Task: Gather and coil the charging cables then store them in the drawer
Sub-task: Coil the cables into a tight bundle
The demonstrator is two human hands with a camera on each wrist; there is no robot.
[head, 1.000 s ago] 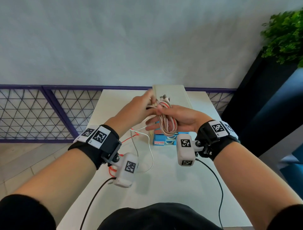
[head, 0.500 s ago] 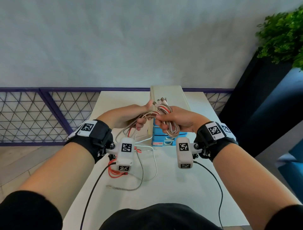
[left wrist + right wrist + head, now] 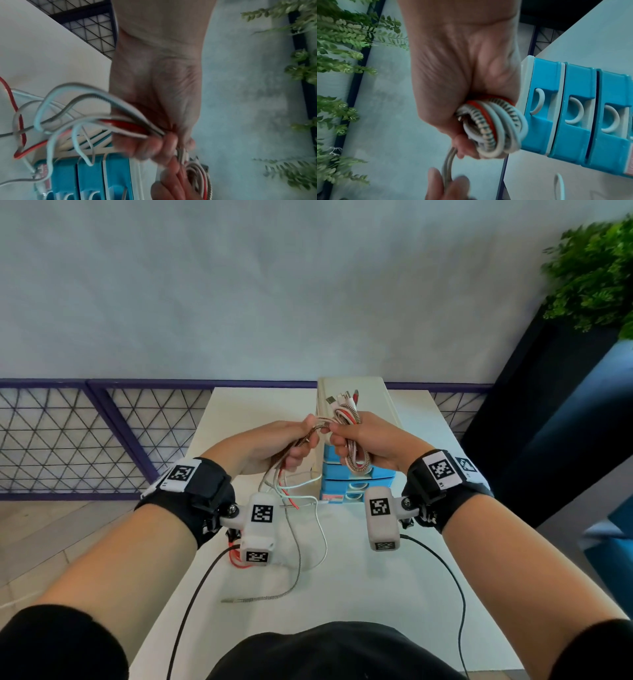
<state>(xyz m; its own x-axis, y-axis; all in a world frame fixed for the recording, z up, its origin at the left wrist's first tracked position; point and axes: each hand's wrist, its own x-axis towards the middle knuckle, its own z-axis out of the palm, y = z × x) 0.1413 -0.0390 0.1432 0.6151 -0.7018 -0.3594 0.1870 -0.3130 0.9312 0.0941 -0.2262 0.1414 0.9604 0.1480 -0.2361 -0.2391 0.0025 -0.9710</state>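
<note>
**What the views are hiding**

The left hand [image 3: 154,108] is blurring at the fingertips in its wrist view, so the exact grip on the loose cable strands [image 3: 82,121] is staying unclear. The coiled cables [image 3: 493,127] are disappearing into the right hand [image 3: 462,75], hiding how many loops are lying inside the fist. The drawer unit [image 3: 576,119] is getting cut off by the frame edge (only three blue fronts are showing). In the head view, the wrist cameras are covering part of the red cable [image 3: 236,559] on the table [image 3: 394,594].

Red, white and braided cables [image 3: 356,453]; blue drawers [image 3: 346,484].
</note>
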